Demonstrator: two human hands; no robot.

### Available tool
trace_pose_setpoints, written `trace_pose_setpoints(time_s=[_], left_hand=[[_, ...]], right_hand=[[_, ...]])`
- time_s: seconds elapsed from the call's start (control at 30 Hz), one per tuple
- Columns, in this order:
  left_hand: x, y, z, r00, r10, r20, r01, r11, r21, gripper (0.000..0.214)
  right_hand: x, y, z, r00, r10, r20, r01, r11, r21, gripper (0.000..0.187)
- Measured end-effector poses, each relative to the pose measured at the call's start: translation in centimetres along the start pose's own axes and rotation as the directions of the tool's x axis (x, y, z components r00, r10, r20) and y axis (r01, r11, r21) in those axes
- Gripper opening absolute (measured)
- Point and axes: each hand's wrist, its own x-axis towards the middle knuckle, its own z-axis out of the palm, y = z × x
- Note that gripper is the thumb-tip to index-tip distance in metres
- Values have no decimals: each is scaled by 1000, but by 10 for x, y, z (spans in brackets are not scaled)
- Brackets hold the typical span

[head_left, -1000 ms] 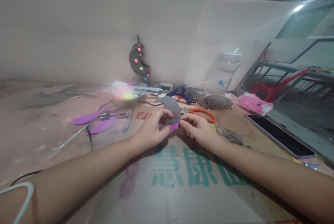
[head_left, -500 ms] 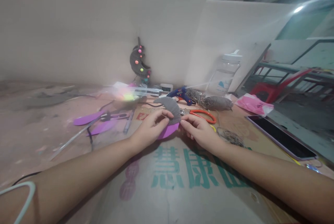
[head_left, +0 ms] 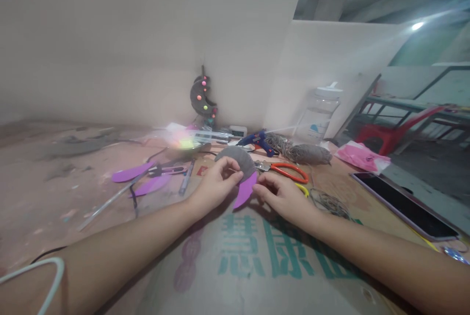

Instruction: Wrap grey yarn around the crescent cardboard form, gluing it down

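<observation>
Purple cutouts [head_left: 132,173]: two on bench [head_left: 47,236], third cutout [head_left: 245,191] against one gray piece [head_left: 239,157]. Left hand [head_left: 219,180] pinches gray piece; right hand [head_left: 285,196] half-open at third cutout, grip unclear.

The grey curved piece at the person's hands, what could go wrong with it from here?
The purple piece at the edge of the grey curved piece looks thin, so it may crease between left hand and right hand. The orange-handled tool lies just beyond, so the right hand might knock it.
</observation>
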Motion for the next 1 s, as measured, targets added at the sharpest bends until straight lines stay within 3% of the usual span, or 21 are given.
trace_pose_setpoints(time_s=[0.17,0.3,0.37,0.47,0.53,0.6,0.67,0.73,0.8,0.87,0.93,1.0], left_hand=[[-5,4,1,999,39,34,-41,997,61,19],[-5,5,-1,999,16,50,-22,993,117,25],[-3,4,-1,998,-20,67,15,997,79,35],[0,1,-1,990,-105,95,103,994,29,49],[1,-1,-1,985,-132,115,134,991,-10,49],[2,-3,0,985,-149,87,153,987,-46,41],[3,-4,0,985,-171,35,173,983,-62,32],[5,-5,-1,983,-183,-12,181,979,-96,29],[7,-6,-2,979,-198,-46,187,966,-177,30],[9,-7,-3,970,-222,-99,191,949,-251,31],[11,-10,-5,962,-239,-135,189,935,-301,30],[12,-12,-7,960,-238,-145,181,928,-326,30]], right_hand=[[-2,-2,4,992,-63,-110,60,998,-29,17],[-3,1,-1,951,-211,-228,174,970,-170,18],[-2,6,-6,899,-379,-219,287,888,-360,18],[-1,12,-13,786,-613,-83,434,641,-633,19],[-1,15,-14,744,-667,20,482,517,-708,22],[-1,16,-14,731,-676,88,512,458,-727,22],[-1,14,-12,743,-658,122,521,454,-723,18],[0,7,-15,787,-609,97,480,507,-716,13],[2,-5,-26,869,-495,20,367,616,-697,10],[5,-18,-46,958,-286,-18,210,742,-637,13],[9,-26,-71,993,-53,109,104,838,-535,16],[13,-25,-95,960,84,266,60,868,-493,15]])
